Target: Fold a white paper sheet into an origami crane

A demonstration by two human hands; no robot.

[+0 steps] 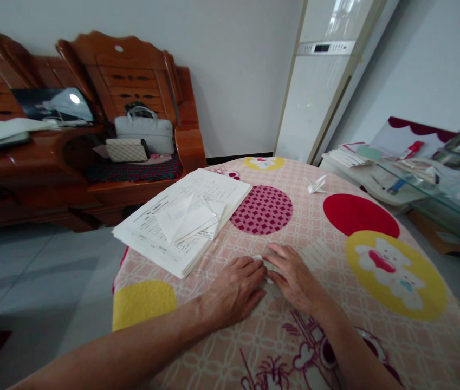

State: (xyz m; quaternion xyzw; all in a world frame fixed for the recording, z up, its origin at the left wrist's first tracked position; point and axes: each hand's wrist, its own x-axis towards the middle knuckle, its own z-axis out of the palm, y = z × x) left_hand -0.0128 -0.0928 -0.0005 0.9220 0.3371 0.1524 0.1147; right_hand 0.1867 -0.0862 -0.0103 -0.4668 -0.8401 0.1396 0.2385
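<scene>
Head camera view looks down on a round table (pixel 376 346) covered with a pink patterned cloth, and both hands rest close together near its middle. The left hand (pixel 233 290) lies palm down with fingers loosely curled, fingertips pressing on a small piece of white paper (pixel 263 264). The right hand (pixel 295 276) lies flat and palm down too, its fingers pointing inward toward the left hand, covering the other side of the same paper. Only a sliver of the paper shows, in the gap between the two sets of fingertips, so its shape and long axis cannot be told; it seems to lie flat on the cloth, pinned from both sides. Neither hand is closed around it: both press down rather than grip. The paper sits directly under the fingertips, equally near to both hands.

Just beyond the left hand, toward the far left edge of the table, lies a stack of printed sheets (pixel 164 238) with a folded white sheet (pixel 187 219) on top. Well apart, on the far side of the table beyond the right hand, stands a small folded paper figure (pixel 317 185). A wooden bench (pixel 124 141) holding a white bag (pixel 144 132) stands behind the table.
</scene>
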